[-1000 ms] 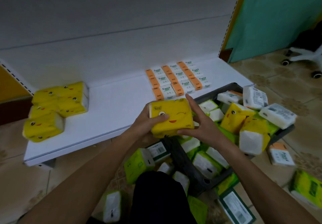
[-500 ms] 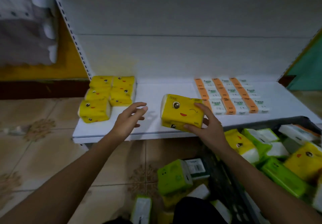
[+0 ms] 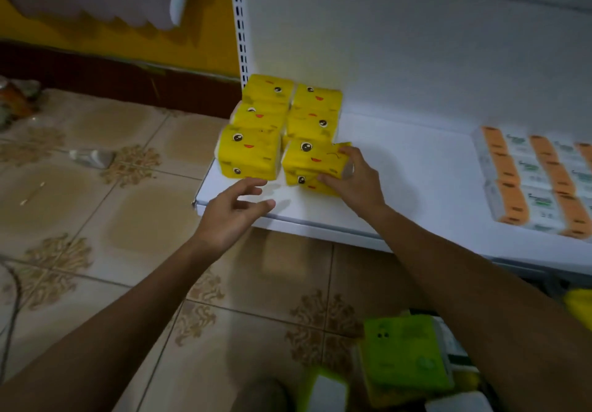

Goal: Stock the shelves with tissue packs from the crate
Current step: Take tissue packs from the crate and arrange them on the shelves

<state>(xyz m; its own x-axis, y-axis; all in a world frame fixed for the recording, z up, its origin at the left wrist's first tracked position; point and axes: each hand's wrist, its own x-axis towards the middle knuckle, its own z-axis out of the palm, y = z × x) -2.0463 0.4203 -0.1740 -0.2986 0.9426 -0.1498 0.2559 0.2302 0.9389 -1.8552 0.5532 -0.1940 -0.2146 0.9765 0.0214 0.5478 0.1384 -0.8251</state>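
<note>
Counting six yellow tissue packs (image 3: 256, 152) on the shelf (image 3: 416, 171), in two columns of three at its left end. Gripping the front-right pack (image 3: 309, 162) with the right hand (image 3: 355, 181); carrying it over mid-shelf half a second ago, now setting it just beside the others. Holding the left hand (image 3: 234, 216) open, fingers relaxed, over the shelf's front edge. Showing cartoon eyes and a red mouth on yellow wrap.

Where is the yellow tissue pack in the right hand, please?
Head view: the yellow tissue pack is at the white shelf's left end, beside other yellow packs, in the right hand.
</note>
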